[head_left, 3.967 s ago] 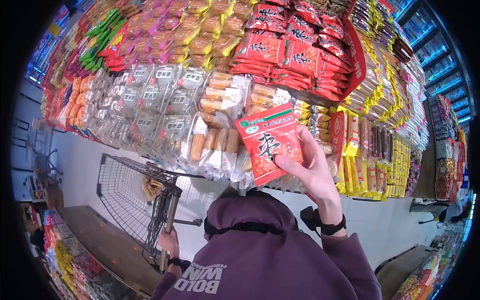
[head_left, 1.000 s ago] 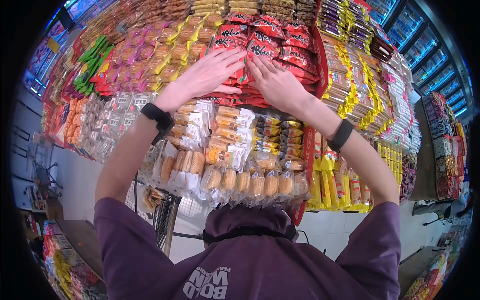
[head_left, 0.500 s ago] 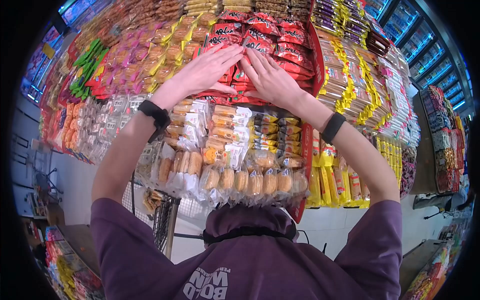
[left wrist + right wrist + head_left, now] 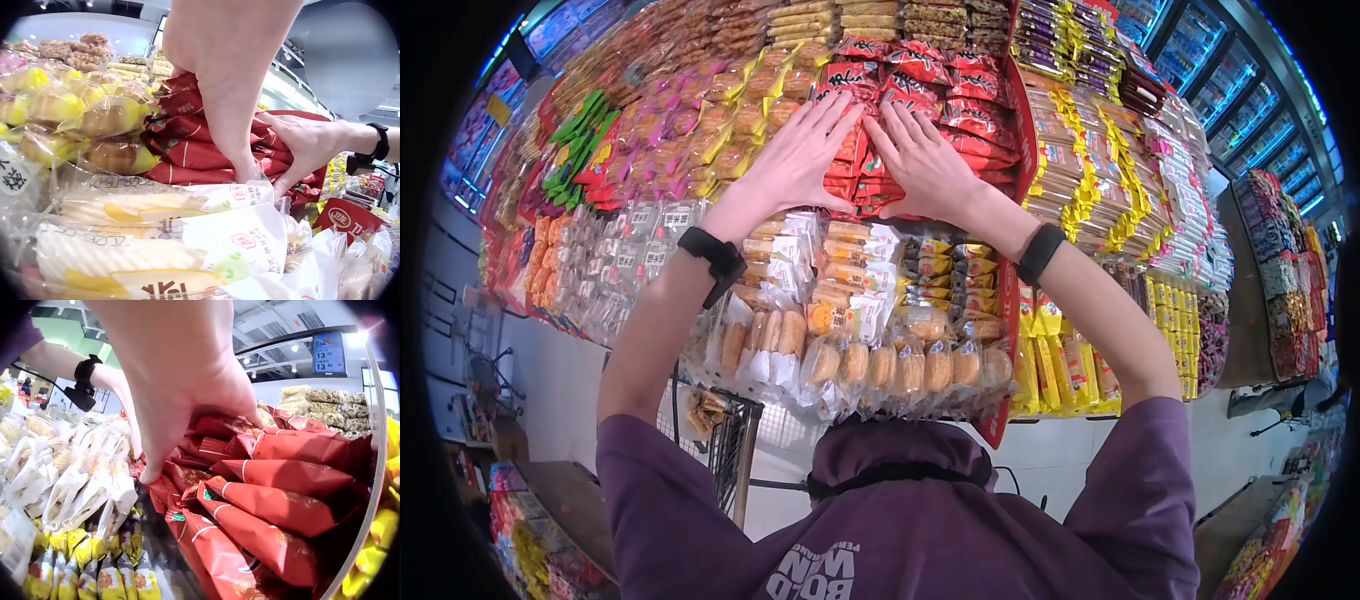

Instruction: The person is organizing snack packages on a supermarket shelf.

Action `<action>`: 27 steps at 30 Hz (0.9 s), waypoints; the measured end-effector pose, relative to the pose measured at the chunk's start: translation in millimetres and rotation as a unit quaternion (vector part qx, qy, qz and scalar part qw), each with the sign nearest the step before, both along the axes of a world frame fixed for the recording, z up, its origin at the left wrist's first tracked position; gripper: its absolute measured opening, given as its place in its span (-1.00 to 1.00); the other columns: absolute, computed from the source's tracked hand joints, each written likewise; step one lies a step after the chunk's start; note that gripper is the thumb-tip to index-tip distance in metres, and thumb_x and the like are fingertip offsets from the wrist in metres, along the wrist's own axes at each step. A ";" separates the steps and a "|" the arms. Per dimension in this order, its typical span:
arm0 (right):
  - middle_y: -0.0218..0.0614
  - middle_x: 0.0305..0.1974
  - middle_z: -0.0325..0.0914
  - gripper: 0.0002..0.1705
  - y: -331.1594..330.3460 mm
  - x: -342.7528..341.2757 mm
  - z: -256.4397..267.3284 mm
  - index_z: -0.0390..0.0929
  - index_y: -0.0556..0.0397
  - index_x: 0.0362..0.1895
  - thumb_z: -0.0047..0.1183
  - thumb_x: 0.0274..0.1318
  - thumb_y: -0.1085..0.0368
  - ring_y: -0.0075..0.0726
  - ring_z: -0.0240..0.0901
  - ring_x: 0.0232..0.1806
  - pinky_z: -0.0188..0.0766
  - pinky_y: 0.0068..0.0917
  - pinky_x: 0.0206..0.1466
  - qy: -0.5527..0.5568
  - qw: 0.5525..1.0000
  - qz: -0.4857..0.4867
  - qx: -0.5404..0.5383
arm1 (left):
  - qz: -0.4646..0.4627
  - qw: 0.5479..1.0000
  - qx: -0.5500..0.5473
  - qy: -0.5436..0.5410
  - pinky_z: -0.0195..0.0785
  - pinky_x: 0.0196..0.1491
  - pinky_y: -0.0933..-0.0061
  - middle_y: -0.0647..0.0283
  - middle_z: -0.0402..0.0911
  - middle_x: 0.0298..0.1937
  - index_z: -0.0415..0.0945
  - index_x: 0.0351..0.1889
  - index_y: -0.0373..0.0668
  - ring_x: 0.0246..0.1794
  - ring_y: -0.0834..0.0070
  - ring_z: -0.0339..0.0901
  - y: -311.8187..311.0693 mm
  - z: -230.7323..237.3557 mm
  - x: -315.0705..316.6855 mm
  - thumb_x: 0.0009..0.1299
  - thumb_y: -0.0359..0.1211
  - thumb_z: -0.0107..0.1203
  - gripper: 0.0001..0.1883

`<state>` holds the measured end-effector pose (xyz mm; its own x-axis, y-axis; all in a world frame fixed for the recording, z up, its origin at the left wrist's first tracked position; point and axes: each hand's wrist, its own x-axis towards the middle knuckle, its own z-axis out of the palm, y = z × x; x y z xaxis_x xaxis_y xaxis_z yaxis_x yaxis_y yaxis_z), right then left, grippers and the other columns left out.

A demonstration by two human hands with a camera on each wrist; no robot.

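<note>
Stacked red snack packets (image 4: 978, 118) with black lettering fill a section of the display. My left hand (image 4: 797, 158) rests with spread, straight fingers on the left part of the stack. Beside it my right hand (image 4: 927, 163) lies on the packets, fingers extended, the two hands' fingertips close together. From the side, the left thumb (image 4: 240, 147) reaches down the front of the stack toward the right hand (image 4: 301, 142). The right wrist view shows the right thumb (image 4: 153, 465) low at the front of the red packets (image 4: 269, 506), with the palm arched over them.
Wrapped pastries (image 4: 860, 255) lie in front of the stack. A red divider (image 4: 1022, 130) borders it on the right, with yellow-edged packets (image 4: 1090, 170) beyond. Bagged cakes (image 4: 740, 110) sit to the left. A wire shopping cart (image 4: 735, 440) stands below the display edge.
Four seconds ago my right hand held one red packet and my left gripped the cart handle. Both hands then moved onto the stack; lately they have shifted slightly left, and their fingertips have parted.
</note>
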<state>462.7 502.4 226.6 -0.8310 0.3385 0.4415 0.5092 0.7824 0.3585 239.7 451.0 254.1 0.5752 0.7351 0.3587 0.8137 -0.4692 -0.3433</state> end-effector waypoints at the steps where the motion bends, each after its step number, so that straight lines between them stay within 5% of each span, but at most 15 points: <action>1: 0.23 0.37 0.15 0.45 2.1 -0.5 -0.8 -0.01 0.31 0.44 0.36 -0.36 -0.40 0.23 0.07 0.44 -0.01 0.02 0.49 0.008 1.000 0.002 -0.007 | 0.000 1.000 0.000 -0.005 -0.14 0.53 0.04 -0.16 0.03 0.52 0.00 0.46 -0.41 0.54 0.04 -0.03 1.7 -1.5 -0.3 -0.10 0.31 0.35 0.34; 7: 0.25 0.41 0.07 0.36 7.1 4.8 7.7 -0.06 0.35 0.45 0.20 -0.12 -0.44 0.22 0.02 0.47 0.01 0.01 0.49 0.046 0.993 0.075 -0.073 | -0.010 1.000 -0.004 -0.009 -0.21 0.54 -0.02 -0.17 0.01 0.52 -0.01 0.46 -0.43 0.55 0.02 -0.05 2.2 -1.3 -1.7 -0.15 0.35 0.34 0.38; 8: 0.27 0.40 0.09 0.16 11.7 5.9 14.9 0.03 0.34 0.42 0.06 0.10 -0.38 0.18 0.06 0.46 0.07 -0.02 0.47 0.063 0.993 0.080 -0.059 | -0.005 1.000 -0.002 -0.001 -0.23 0.54 -0.03 -0.18 0.01 0.52 -0.02 0.46 -0.43 0.55 0.02 -0.06 1.5 -0.8 -2.9 -0.14 0.36 0.32 0.38; 10: 0.24 0.14 0.45 -0.13 12.8 17.4 59.4 0.25 0.28 0.30 0.04 0.22 -0.22 0.17 0.39 0.24 0.32 -0.05 0.29 0.085 0.986 0.082 -0.116 | -0.018 0.999 0.011 -0.026 -0.32 0.56 -0.05 -0.14 -0.04 0.54 -0.06 0.49 -0.39 0.58 0.05 -0.12 -6.4 7.1 2.2 -0.07 0.36 0.29 0.36; 12: -0.02 -0.42 0.62 -0.51 36.1 34.0 76.6 0.53 0.17 -0.02 0.14 0.17 0.02 0.16 0.60 -0.27 0.50 0.01 -0.06 0.098 0.990 0.032 -0.099 | -0.033 0.998 0.003 -0.061 -0.35 0.56 -0.03 -0.07 -0.12 0.58 -0.13 0.52 -0.32 0.60 0.06 -0.18 -15.7 16.3 9.4 -0.04 0.29 0.34 0.35; 14: 0.01 -0.33 0.63 -0.58 47.5 56.3 91.3 0.58 0.15 -0.10 0.20 0.11 0.08 0.13 0.59 -0.17 0.49 -0.03 -0.01 0.017 0.987 -0.053 -0.148 | -0.044 0.996 0.013 -0.070 -0.31 0.57 0.00 -0.05 -0.02 0.55 -0.04 0.50 -0.31 0.58 0.11 -0.10 -22.4 24.2 18.3 0.11 0.21 0.30 0.18; 17: 0.00 -0.29 0.63 -0.60 64.5 80.2 80.0 0.63 0.11 -0.10 0.28 0.03 0.12 0.11 0.58 -0.10 0.50 -0.08 0.02 -0.040 0.990 -0.018 -0.137 | -0.059 0.997 0.004 -0.049 -0.11 0.53 0.10 -0.05 0.20 0.46 0.12 0.44 -0.32 0.49 0.14 0.12 -26.0 24.2 33.5 0.30 0.01 0.22 -0.11; 23: -0.05 -0.20 0.65 -0.54 75.2 76.8 79.7 0.63 0.05 0.00 0.32 -0.02 0.17 0.08 0.57 -0.09 0.51 -0.10 0.00 -0.103 0.980 -0.055 -0.160 | -0.054 0.994 -0.092 -0.029 0.15 0.38 0.15 -0.02 0.36 0.34 0.23 0.35 -0.34 0.35 0.13 0.30 -14.0 14.3 67.7 0.34 -0.18 0.20 -0.30; 27: -0.02 -0.33 0.64 -0.56 69.7 60.8 109.1 0.62 0.09 0.00 0.27 0.01 0.20 0.08 0.59 -0.17 0.51 -0.12 0.00 -0.096 0.982 -0.029 -0.159 | -0.068 0.992 -0.092 -0.044 0.22 0.33 0.16 0.00 0.40 0.29 0.32 0.28 -0.32 0.29 0.13 0.36 -5.9 10.8 68.6 0.34 -0.25 0.20 -0.41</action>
